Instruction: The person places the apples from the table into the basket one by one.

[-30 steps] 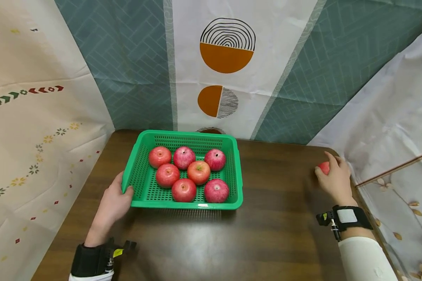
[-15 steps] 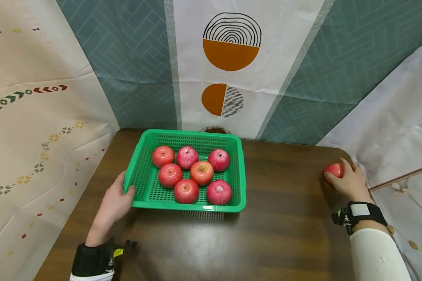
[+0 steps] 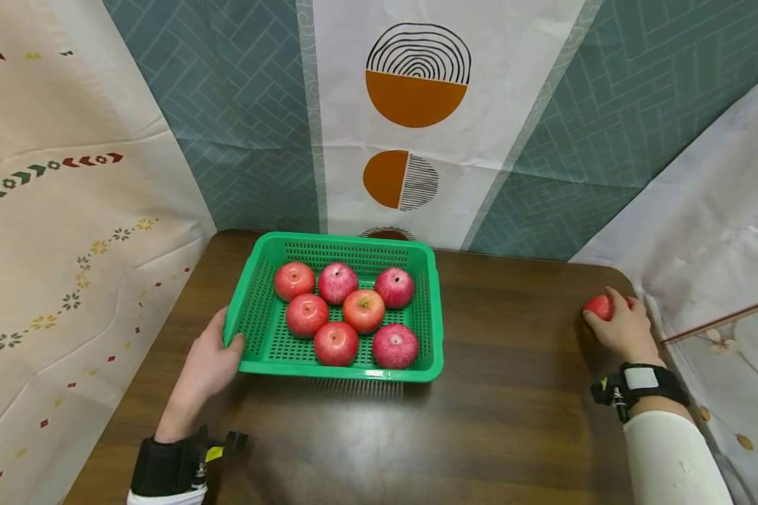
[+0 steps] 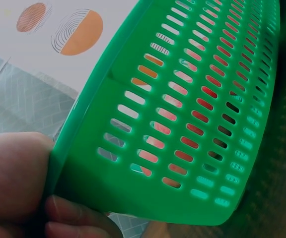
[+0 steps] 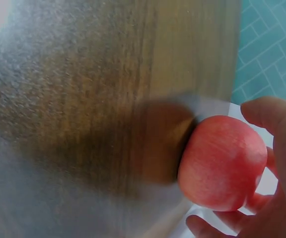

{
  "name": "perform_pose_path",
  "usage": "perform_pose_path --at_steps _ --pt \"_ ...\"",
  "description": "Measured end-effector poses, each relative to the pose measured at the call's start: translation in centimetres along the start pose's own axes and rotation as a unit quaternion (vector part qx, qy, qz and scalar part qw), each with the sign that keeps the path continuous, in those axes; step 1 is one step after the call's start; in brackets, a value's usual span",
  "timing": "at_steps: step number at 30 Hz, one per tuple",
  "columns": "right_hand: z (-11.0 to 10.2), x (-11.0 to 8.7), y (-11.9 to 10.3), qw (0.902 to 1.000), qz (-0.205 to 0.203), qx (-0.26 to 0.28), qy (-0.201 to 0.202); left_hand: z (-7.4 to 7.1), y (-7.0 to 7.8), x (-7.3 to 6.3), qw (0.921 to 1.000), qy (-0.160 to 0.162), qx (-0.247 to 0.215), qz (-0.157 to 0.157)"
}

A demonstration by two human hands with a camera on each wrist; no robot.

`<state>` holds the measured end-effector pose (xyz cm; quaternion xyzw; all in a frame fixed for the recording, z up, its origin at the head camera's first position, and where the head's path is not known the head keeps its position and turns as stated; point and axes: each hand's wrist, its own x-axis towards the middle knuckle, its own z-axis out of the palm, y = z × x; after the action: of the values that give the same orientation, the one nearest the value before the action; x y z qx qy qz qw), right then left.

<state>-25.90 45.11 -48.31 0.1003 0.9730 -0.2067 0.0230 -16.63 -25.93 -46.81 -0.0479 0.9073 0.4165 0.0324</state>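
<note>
A green plastic basket (image 3: 434, 308) with slotted walls holds several red apples (image 3: 363, 311). My left hand (image 3: 210, 358) grips the basket's left rim near the front corner, its thumb over the rim. The left wrist view shows this hand close against the rim, with the apples glimpsed through the slots. At the right end of the table, my right hand (image 3: 624, 328) has its fingers curled round a single red apple (image 5: 222, 163). In the head view, that apple is partly hidden by the fingers.
The brown wooden table (image 3: 505, 393) runs between the basket and the right hand. A patterned green and white cloth (image 3: 410, 161) hangs behind it. Pale printed cloths stand at the left (image 3: 88, 231) and right (image 3: 726, 245) sides.
The head view has shifted slightly. My right hand uncovered more of the lone apple half a second ago, then came a little left over it. The left hand keeps its grip on the basket.
</note>
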Motion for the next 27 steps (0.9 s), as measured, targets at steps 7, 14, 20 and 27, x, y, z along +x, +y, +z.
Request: perform_pose_path --at_steps 7,14,20,27 --pt "0.58 0.16 0.62 1.0 0.007 0.003 0.002 0.05 0.09 -0.01 1.0 0.003 0.007 0.003" --pt "0.37 0.25 0.64 1.0 -0.001 -0.001 0.008 0.3 -0.07 -0.05 1.0 0.003 0.005 -0.001" --pt "0.36 0.4 0.62 0.9999 0.012 0.004 0.002 0.28 -0.07 0.17 1.0 0.002 0.005 -0.002" --pt "0.72 0.32 0.61 1.0 0.006 0.004 0.006 0.15 -0.04 -0.01 1.0 0.001 0.0 -0.007"
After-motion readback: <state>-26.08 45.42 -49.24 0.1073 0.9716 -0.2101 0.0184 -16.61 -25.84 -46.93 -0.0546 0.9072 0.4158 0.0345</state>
